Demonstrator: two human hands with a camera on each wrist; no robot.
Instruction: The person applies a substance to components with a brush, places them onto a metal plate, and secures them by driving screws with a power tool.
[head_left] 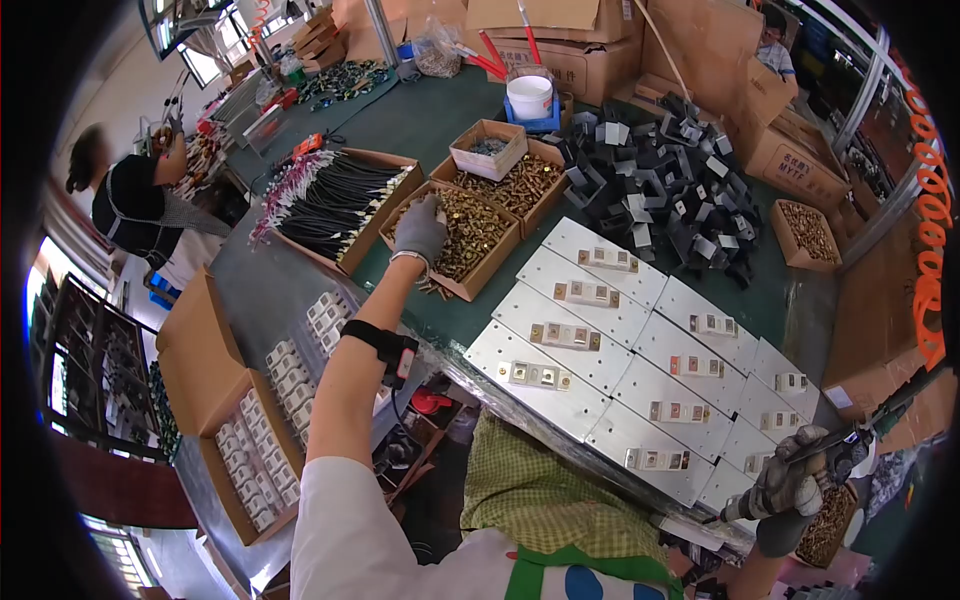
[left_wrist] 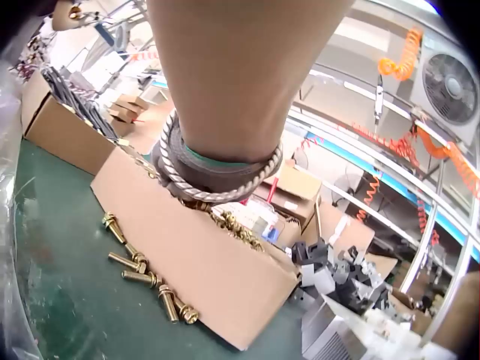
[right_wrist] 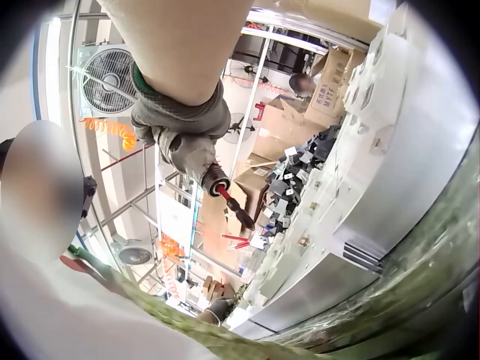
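Observation:
My gloved left hand (head_left: 420,232) is down in a cardboard box (head_left: 487,277) of brass screws; its fingertips are hidden among them. In the left wrist view the glove cuff (left_wrist: 217,176) shows above the box wall (left_wrist: 187,259), and loose screws (left_wrist: 166,300) lie beside it. My gloved right hand (head_left: 790,480) grips a powered screwdriver (head_left: 848,440) at the right edge of the metal plates (head_left: 560,405). In the right wrist view the driver's bit (right_wrist: 238,210) points away from the hand (right_wrist: 184,146). White blocks (head_left: 540,375) with screws sit on the plates.
Black brackets (head_left: 660,180) are heaped behind the plates. Black cables (head_left: 335,205) fill a box left of the screws. An open carton (head_left: 235,385) of white blocks stands at lower left. Another person (head_left: 135,205) works at far left.

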